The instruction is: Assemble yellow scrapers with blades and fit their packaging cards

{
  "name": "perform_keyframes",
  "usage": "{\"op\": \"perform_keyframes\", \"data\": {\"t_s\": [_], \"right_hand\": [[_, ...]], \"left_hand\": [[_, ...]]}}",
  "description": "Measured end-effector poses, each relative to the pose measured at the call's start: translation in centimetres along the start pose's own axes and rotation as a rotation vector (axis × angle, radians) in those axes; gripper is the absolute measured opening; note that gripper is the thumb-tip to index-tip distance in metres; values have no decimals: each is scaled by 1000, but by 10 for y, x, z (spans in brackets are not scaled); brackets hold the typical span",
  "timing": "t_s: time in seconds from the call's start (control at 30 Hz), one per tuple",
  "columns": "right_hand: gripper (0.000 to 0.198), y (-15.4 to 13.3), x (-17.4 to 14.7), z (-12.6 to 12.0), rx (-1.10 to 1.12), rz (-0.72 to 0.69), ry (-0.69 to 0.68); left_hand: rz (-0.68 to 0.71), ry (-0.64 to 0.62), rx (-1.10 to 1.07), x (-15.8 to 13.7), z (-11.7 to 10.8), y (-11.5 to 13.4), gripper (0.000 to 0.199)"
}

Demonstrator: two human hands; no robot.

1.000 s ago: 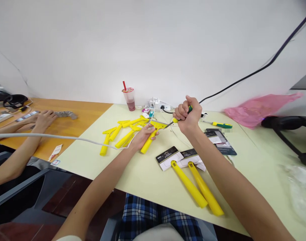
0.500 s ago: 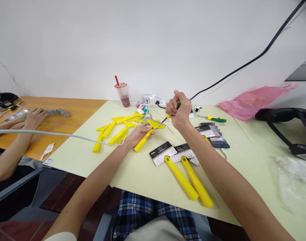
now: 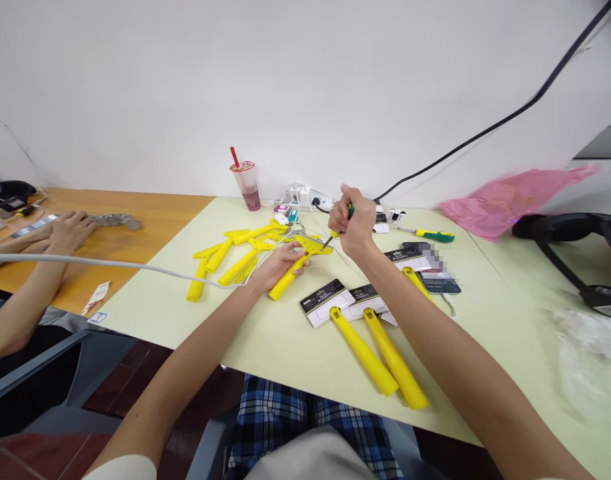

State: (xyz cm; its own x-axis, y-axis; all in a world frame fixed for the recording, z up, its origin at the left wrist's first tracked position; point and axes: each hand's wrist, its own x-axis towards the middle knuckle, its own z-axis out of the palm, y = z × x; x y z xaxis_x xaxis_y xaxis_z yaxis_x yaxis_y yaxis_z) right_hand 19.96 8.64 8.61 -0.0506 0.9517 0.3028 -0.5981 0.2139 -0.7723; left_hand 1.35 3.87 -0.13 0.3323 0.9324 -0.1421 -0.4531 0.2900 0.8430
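Note:
My left hand (image 3: 278,267) is closed around a yellow scraper (image 3: 285,281), its wide head tilted up to the right. In my right hand (image 3: 359,219) is a screwdriver (image 3: 334,234) with a green and yellow handle, fist wrapped round the grip. The shaft slants down to the left, and its tip is at the scraper's head; I cannot tell whether it sits in a screw. Several other yellow scraper pieces (image 3: 239,265) lie just left of my left hand. Yellow handles (image 3: 364,350) with black and white cards (image 3: 327,301) lie nearer to me, below my right forearm.
A second screwdriver (image 3: 433,235) and a phone (image 3: 443,283) lie to the right. A drink cup (image 3: 247,187) and a power strip (image 3: 325,201) stand by the wall. A white cable (image 3: 135,265) crosses my left forearm. A co-worker's hands (image 3: 71,231) are at the left table.
The screwdriver's tip has shifted slightly from the head's edge onto its face, and my right hand has moved a little left. My left hand keeps its hold on the scraper.

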Motion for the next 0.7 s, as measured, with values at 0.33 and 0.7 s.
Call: {"op": "perform_keyframes", "data": {"t_s": [0.33,0.7], "right_hand": [[67,4,0,-1,-20,-4,-20],[66,7,-3,1,-48,-8,-22]], "left_hand": [[7,-23,12,1,-3,-3,35],[13,-25,26,1,-4,-3,38]]}}
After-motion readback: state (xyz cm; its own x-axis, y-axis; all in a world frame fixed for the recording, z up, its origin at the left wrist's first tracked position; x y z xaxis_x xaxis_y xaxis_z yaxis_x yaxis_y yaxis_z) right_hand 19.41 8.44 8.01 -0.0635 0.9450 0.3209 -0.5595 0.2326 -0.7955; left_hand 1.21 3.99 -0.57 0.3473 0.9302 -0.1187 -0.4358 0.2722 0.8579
